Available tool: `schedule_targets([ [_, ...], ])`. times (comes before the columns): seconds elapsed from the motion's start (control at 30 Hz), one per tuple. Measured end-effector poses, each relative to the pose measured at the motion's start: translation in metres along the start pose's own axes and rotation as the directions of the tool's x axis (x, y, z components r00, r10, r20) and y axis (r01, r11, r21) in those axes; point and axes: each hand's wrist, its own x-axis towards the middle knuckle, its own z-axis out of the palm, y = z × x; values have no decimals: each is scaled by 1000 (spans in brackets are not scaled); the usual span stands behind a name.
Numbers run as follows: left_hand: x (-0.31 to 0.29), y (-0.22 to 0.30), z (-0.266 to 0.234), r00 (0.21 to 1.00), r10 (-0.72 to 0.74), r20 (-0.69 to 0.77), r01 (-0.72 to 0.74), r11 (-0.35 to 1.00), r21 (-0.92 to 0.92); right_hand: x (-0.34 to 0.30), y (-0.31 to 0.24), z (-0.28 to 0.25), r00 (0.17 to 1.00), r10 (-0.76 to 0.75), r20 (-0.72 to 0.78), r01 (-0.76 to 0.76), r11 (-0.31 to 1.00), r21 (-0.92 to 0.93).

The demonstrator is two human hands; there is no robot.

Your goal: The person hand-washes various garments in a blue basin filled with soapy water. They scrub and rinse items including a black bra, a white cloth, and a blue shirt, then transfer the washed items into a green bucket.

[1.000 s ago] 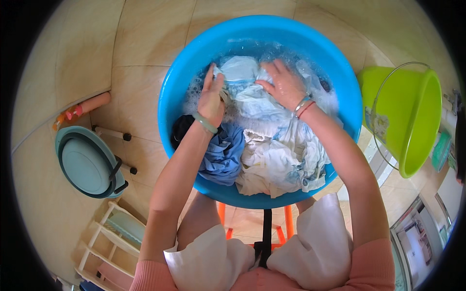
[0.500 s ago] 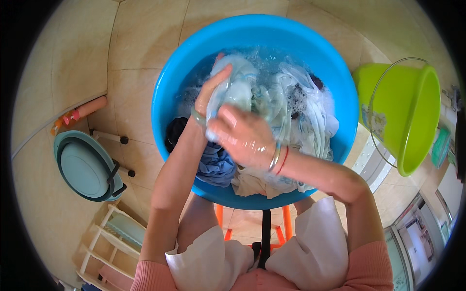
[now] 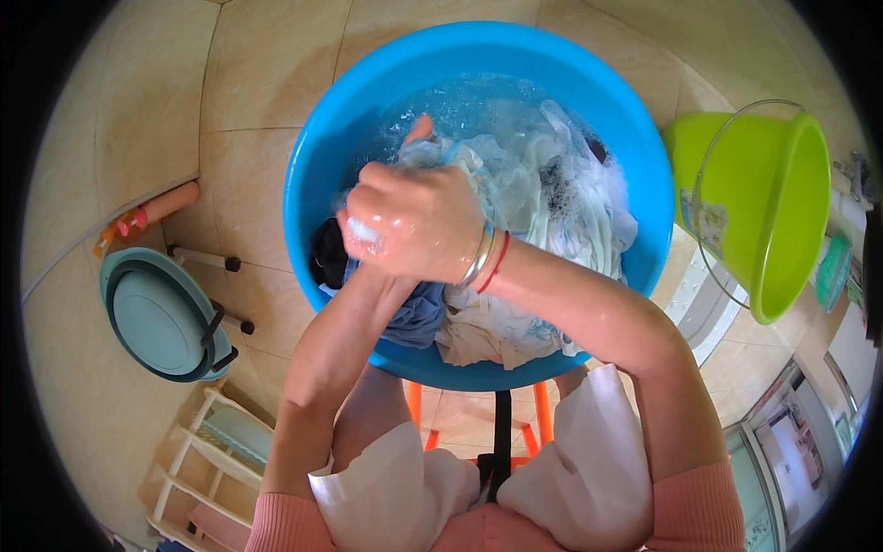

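Observation:
A large blue basin (image 3: 308, 175) in front of me holds sudsy water and wet laundry. My right hand (image 3: 414, 221) is curled in a fist over the left one, with a blob of foam on its knuckles, pressing on a wet white cloth (image 3: 451, 152). Beneath it my left hand (image 3: 419, 131) grips the same cloth; only some fingertips and the wrist show, the palm being hidden. Pale garments (image 3: 589, 221) lie in the water to the right. A blue garment (image 3: 414, 317) and a black one (image 3: 328, 253) sit by the basin's near left side.
A lime-green bucket (image 3: 736, 202) with a wire handle stands right of the basin. On the left are a grey-green folding basin (image 3: 156, 322), an orange-pink bottle (image 3: 170, 202) and a cream rack (image 3: 198, 460). Orange stool legs (image 3: 544, 414) show under the basin's near edge.
My right hand has moved up and left across the cloth, turned knuckles up, and now covers most of my left hand. The raised bunch of white cloth has sunk lower between them.

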Motion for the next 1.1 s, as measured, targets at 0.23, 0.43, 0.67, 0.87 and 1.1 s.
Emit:
schedule_targets([
  [0.23, -21, -3, 34, 909, 74, -410, -92, 995, -25, -19, 110, -8, 920, 380, 97, -346, 904, -251],
  [0.43, -3, 26, -17, 898, 328, -293, -293, 943, 159, -52, 159, -18, 847, 519, 116, -429, 796, -428],
  [0.67, 21, 4, -42, 929, 278, -244, -216, 943, 254, -51, 176, -6, 677, 647, 350, -375, 713, -593],
  [0.87, 6, 20, -15, 985, 169, 42, -172, 981, 87, -42, 87, -8, 910, 309, 276, -269, 947, -174],
  [1.1, -13, 6, 21, 994, 66, 88, -77, 989, 127, -46, -33, -21, 971, -66, 230, 53, 996, 65],
])
